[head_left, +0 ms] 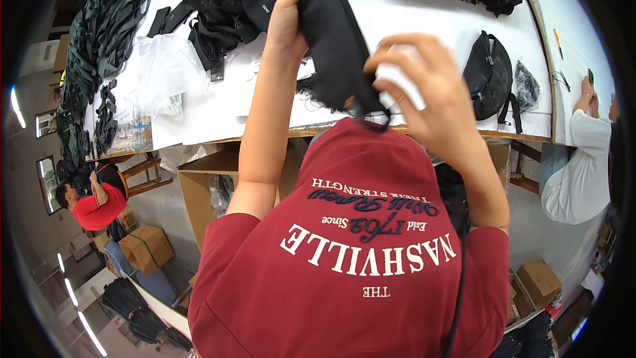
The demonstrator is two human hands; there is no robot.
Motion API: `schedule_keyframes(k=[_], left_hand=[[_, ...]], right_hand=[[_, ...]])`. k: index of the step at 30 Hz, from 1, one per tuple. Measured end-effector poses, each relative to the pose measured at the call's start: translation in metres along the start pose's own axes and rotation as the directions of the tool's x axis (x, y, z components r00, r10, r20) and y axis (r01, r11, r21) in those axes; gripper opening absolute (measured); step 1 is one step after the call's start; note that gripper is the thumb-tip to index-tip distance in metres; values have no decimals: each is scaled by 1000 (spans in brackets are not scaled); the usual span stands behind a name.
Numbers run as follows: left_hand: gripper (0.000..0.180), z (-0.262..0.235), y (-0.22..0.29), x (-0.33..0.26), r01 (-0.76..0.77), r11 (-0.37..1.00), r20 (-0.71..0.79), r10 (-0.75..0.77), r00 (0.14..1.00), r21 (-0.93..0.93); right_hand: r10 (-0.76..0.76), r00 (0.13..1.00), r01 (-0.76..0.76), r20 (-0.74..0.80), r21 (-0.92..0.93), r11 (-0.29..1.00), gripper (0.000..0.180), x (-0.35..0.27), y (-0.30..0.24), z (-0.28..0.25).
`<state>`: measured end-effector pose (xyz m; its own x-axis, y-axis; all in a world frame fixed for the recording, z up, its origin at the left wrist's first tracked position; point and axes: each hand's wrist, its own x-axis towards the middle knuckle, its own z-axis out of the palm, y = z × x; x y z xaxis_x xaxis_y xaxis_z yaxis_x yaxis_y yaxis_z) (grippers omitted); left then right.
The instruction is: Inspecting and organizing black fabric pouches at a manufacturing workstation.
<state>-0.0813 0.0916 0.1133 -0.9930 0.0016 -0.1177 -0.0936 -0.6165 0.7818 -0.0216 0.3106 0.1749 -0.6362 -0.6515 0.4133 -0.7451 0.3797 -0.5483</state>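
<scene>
My left hand (pixel 289 23) grips a black waist bag (pixel 333 33) by its left side, with the thumb up along its top. The bag is held up over the white table, its near end with a small orange tag hanging close to my shirt. At the bag's right edge is my right hand (pixel 424 83), its fingers curved and smeared by motion. Its fingertips come close to the bag's edge, but whether they pinch anything cannot be made out. Part of the bag hides my left fingers.
A pile of black bags (pixel 225 10) lies behind my left hand, beside clear plastic bags (pixel 169 73). Another black bag (pixel 488 76) rests at the right. Dark straps (pixel 109 26) heap at the far left. People sit at both sides, one in red (pixel 99 205).
</scene>
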Motion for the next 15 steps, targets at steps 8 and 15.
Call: schedule_keyframes(k=[8,15], left_hand=[[32,-21,-21,-35,437,775,-28,-503,864,-456],[37,-31,-57,-85,283,940,-239,-234,942,193]], right_hand=[[-163,984,178,74,-408,895,36,-6,12,-7],[200,980,-193,-6,231,954,37,-27,37,3]])
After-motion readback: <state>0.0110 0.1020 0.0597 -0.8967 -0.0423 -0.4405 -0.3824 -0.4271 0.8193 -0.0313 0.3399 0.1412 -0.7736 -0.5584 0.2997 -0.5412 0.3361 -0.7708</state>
